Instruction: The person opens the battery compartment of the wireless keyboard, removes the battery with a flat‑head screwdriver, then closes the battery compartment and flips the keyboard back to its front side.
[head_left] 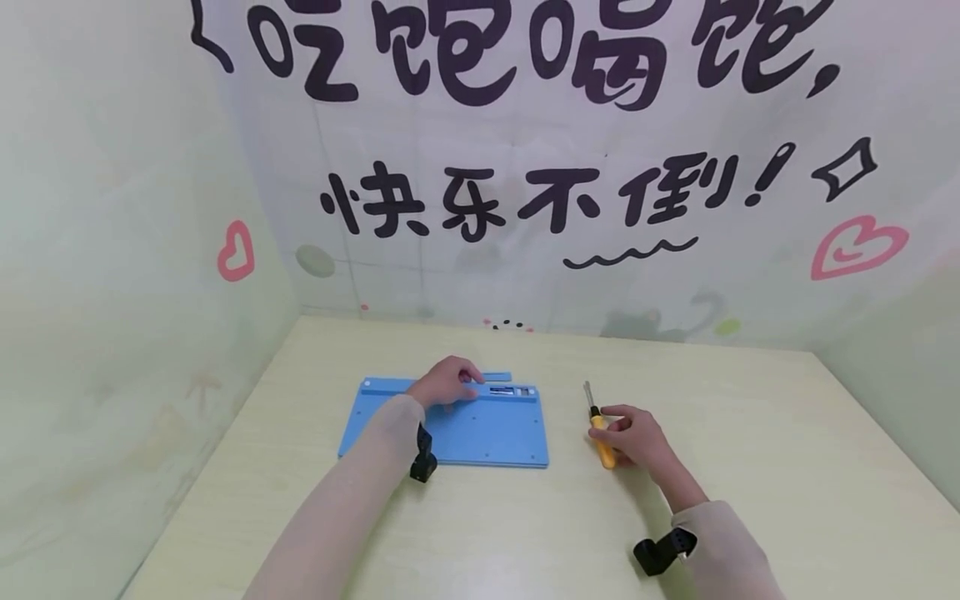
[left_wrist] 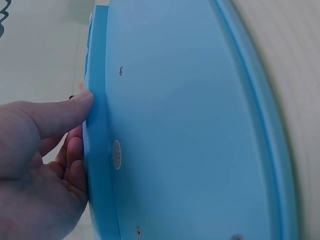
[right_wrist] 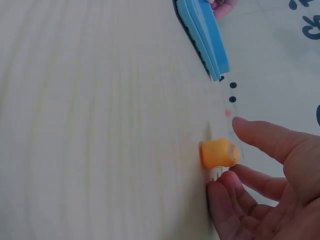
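A blue keyboard (head_left: 491, 433) lies underside up on the table, small screws showing in its back. In its raised far ridge a battery compartment (head_left: 501, 391) is uncovered, with a battery visible inside. My left hand (head_left: 447, 382) holds that ridge; in the left wrist view the thumb (left_wrist: 82, 100) presses its edge while the other fingers curl behind. A narrow blue cover (head_left: 498, 377) lies just beyond the keyboard. To the right, a screwdriver (head_left: 602, 446) with a yellow-orange handle lies on the table. My right hand (head_left: 636, 435) surrounds the handle loosely, thumb (right_wrist: 260, 137) apart from it.
The pale wooden table (head_left: 540, 533) meets a wall hanging (head_left: 525, 283) with large black lettering at the back. Side walls stand left and right. Black wrist cameras sit at both sleeve cuffs.
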